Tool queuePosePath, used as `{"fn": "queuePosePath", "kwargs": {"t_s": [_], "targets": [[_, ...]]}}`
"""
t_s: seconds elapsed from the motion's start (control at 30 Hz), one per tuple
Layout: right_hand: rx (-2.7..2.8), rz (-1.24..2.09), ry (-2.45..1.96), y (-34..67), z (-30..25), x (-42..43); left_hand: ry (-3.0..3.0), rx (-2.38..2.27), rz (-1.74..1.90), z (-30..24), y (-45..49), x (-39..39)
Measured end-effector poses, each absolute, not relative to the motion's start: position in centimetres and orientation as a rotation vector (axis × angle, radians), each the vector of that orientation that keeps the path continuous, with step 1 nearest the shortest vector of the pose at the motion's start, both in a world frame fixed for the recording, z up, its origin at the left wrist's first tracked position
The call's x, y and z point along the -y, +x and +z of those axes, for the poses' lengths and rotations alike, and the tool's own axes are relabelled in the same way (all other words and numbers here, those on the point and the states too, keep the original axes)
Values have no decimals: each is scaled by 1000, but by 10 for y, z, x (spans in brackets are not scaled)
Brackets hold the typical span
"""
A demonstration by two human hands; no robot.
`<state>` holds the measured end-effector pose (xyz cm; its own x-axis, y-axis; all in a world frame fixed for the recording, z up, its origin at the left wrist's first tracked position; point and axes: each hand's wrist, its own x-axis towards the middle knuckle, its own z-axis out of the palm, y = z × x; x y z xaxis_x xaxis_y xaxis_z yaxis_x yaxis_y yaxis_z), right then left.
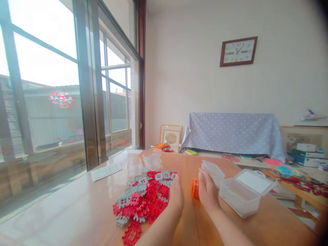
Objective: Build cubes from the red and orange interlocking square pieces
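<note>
Right hand (208,192), open, fingers straight, stands just beside the orange pieces (195,188), which lie nearer the right edge of the table (77,208) than the red-and-grey pile (147,194) by the open left hand (176,196), where gentle palms would probably best prevent scattering.

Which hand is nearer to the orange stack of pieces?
Right. The right hand is directly beside the orange stack, contact unclear; the left hand is across a gap from it, by the red and gray pile.
</note>
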<state>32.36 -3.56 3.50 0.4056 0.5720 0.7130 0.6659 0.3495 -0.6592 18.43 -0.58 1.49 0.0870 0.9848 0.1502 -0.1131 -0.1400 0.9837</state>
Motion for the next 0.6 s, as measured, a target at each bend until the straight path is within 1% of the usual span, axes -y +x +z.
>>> {"fn": "queuePosePath", "kwargs": {"t_s": [0.1,0.17,0.23,0.33,0.47,0.6], "targets": [[1376,43,-1262,301,41,47,1590,-1108,1337,10,164,7],[1398,189,-1281,284,38,54,1855,-1216,1212,9,154,10],[1379,333,-1306,270,30,59,2143,-1315,997,10,146,13],[1354,473,-1291,260,12,62,2450,-1420,805,16,143,16],[1328,627,-1267,261,-10,61,2553,-1535,632,21,143,18],[1307,710,-1213,264,-20,62,2583,-1528,482,24,141,21]]}}
